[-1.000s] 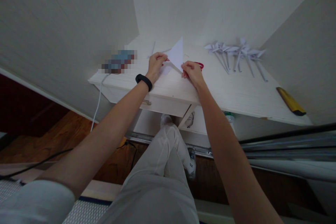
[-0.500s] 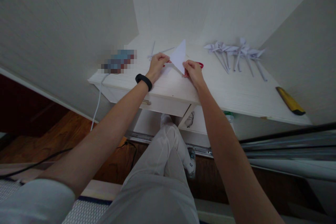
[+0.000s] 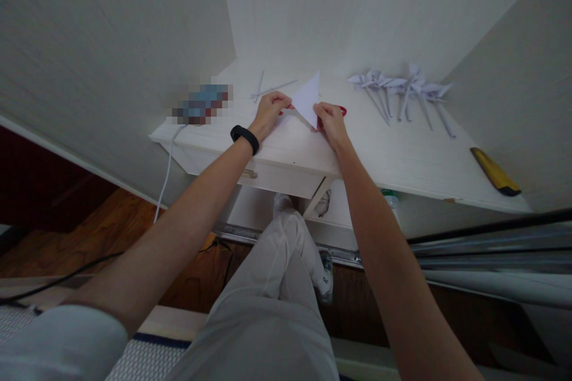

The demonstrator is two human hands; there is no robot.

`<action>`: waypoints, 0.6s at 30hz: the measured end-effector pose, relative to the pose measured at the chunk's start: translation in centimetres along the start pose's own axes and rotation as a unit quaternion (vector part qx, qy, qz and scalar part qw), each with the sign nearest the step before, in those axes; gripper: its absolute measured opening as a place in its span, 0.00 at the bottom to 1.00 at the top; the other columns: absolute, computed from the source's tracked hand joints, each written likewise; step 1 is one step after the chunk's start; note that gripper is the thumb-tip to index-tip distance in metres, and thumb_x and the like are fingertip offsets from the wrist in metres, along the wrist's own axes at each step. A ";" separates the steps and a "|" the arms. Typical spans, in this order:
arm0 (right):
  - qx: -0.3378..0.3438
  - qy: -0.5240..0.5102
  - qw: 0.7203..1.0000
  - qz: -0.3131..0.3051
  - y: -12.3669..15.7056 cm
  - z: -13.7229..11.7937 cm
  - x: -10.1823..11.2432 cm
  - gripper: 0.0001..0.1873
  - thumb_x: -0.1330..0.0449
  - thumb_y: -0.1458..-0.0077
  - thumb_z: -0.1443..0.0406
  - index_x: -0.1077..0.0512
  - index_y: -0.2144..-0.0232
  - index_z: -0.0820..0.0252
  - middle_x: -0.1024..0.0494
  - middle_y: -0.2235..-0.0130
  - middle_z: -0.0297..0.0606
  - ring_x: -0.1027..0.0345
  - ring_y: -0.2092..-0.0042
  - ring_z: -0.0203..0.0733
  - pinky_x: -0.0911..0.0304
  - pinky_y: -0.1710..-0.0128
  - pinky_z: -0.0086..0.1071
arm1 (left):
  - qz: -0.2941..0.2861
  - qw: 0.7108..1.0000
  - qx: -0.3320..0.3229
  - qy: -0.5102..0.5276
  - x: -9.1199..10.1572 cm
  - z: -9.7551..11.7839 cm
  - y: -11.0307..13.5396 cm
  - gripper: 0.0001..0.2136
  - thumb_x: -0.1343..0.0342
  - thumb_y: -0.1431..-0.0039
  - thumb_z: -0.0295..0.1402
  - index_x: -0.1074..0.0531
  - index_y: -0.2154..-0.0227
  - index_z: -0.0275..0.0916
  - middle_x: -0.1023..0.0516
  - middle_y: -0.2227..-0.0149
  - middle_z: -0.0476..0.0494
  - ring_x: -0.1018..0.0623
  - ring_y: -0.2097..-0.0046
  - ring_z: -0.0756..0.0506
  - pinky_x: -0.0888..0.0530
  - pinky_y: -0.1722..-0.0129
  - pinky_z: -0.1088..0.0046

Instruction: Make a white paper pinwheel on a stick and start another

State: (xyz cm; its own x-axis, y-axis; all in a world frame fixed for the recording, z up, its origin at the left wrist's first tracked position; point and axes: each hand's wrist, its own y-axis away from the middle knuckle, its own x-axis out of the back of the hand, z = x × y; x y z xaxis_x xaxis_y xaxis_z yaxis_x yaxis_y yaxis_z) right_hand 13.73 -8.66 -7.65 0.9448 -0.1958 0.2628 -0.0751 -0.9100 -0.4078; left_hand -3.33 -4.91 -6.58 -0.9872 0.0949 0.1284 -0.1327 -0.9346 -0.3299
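A white paper folded into a triangle [image 3: 307, 99] is held over the white desk [image 3: 393, 155], one point up. My left hand [image 3: 270, 113] pinches its left corner; a black band is on that wrist. My right hand [image 3: 329, 121] pinches the lower right corner. Red scissors [image 3: 340, 111] lie on the desk just behind my right hand, mostly hidden.
Several folded white paper pinwheels on sticks [image 3: 402, 95] lie at the back right. Thin paper sticks [image 3: 268, 88] lie behind my left hand. A yellow and black utility knife [image 3: 495, 172] rests at the far right. A white cable [image 3: 166, 175] hangs off the desk's left edge.
Both hands have drawn closer together and the paper triangle has tilted lower and slightly to the right. Everything else on the desk stays put.
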 end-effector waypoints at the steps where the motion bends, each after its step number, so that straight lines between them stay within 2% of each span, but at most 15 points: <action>1: -0.002 -0.001 1.000 -0.001 0.0 0.1 0.0 0.23 0.46 0.49 0.46 0.38 0.80 0.58 0.40 0.83 0.29 0.40 0.79 0.32 0.45 0.80 0.26 | -0.005 1.000 -0.002 0.000 0.0 -0.1 0.0 0.02 0.47 0.50 0.31 0.32 0.75 0.39 0.24 0.72 0.47 0.25 0.65 0.48 0.30 0.67 0.72; 5: -0.002 0.006 1.000 -0.007 -0.1 0.3 0.1 0.25 0.47 0.50 0.43 0.40 0.82 0.58 0.40 0.83 0.29 0.43 0.81 0.30 0.47 0.81 0.26 | -0.026 1.000 -0.009 0.004 0.0 -0.3 -0.1 0.03 0.46 0.50 0.32 0.32 0.75 0.39 0.24 0.72 0.47 0.26 0.66 0.49 0.30 0.67 0.73; 12: -0.003 0.019 1.000 -0.024 0.0 0.0 0.1 0.26 0.50 0.49 0.43 0.41 0.83 0.58 0.40 0.84 0.29 0.44 0.81 0.30 0.47 0.81 0.26 | -0.031 0.999 -0.008 0.007 0.1 -0.3 -0.1 0.03 0.47 0.50 0.31 0.32 0.75 0.38 0.24 0.72 0.47 0.27 0.67 0.50 0.32 0.67 0.73; 18: -0.010 0.017 1.000 0.000 -0.3 0.5 -0.1 0.28 0.53 0.51 0.40 0.41 0.79 0.57 0.42 0.81 0.29 0.43 0.80 0.31 0.46 0.81 0.26 | -0.047 0.999 -0.021 0.002 0.0 -0.4 -0.1 0.03 0.47 0.49 0.31 0.32 0.75 0.37 0.24 0.73 0.48 0.27 0.68 0.50 0.32 0.67 0.73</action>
State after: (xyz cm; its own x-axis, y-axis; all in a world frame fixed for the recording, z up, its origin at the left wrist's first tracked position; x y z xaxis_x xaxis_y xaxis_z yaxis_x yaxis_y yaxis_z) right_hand 13.84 -8.23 -7.95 0.9336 -0.2077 0.2918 -0.0820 -0.9170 -0.3905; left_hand -3.32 -4.70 -6.91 -0.9707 0.1820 0.1567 -0.2274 -0.9068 -0.3549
